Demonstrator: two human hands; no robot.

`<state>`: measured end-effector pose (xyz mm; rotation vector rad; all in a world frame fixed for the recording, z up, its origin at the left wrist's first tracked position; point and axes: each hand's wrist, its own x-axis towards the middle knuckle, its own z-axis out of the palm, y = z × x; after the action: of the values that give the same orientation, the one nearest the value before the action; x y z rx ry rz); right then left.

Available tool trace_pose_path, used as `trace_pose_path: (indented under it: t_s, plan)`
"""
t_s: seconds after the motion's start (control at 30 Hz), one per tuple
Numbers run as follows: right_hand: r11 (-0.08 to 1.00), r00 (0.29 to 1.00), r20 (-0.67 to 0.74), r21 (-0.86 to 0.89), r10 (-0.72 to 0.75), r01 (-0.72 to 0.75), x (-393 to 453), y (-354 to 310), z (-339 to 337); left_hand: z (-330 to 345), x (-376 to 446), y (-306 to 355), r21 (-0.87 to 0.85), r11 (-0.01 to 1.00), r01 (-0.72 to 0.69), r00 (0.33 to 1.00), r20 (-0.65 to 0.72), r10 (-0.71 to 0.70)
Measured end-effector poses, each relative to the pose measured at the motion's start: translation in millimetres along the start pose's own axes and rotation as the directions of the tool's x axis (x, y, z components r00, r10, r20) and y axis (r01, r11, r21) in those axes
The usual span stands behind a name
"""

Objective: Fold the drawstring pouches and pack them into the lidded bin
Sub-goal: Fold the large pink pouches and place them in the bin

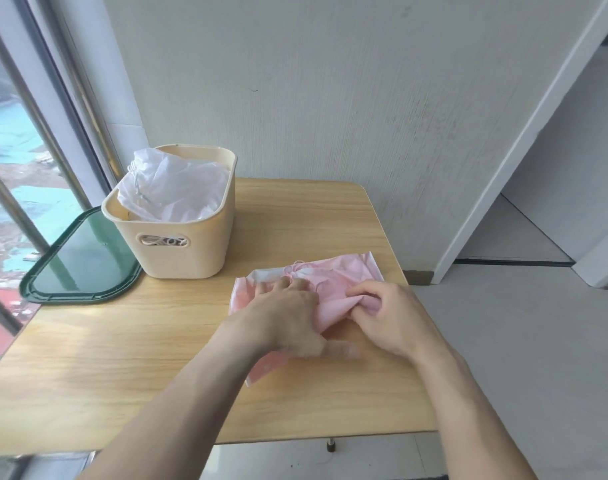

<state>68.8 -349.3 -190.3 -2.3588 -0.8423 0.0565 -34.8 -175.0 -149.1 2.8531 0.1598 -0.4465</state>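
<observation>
Left hand [288, 317] flat, pressing pink pouch [333, 275] on table [122, 358]; right hand [385, 317] grip pinches its fold.

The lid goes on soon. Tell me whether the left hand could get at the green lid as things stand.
Probably yes, once freed. The left hand lies flat on the pink pouch; the green lid lies flat on the table's left edge, beside the beige bin, with bare tabletop between.
</observation>
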Motion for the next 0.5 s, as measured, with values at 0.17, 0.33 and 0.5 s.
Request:
trace_pose_path:
  t_s: [0.17, 0.33, 0.5]
  plan:
    - [0.987, 0.925, -0.369, 0.096, -0.086, 0.13, -4, 1, 1, -24, 0, 5, -0.071, 0.994, 0.08, 0.997, 0.001, -0.08]
    - [0.913, 0.921, -0.305, 0.393, 0.241, -0.109, -10, -1, 2, -46, 18, -24, -0.257, 0.951, 0.173, 0.984, 0.0, -0.179]
    - [0.822, 0.874, -0.273, 0.529, 0.402, -0.212, -7, -13, 19, -32, 31, -36, -0.059, 0.946, 0.317, 0.948, 0.058, -0.314]
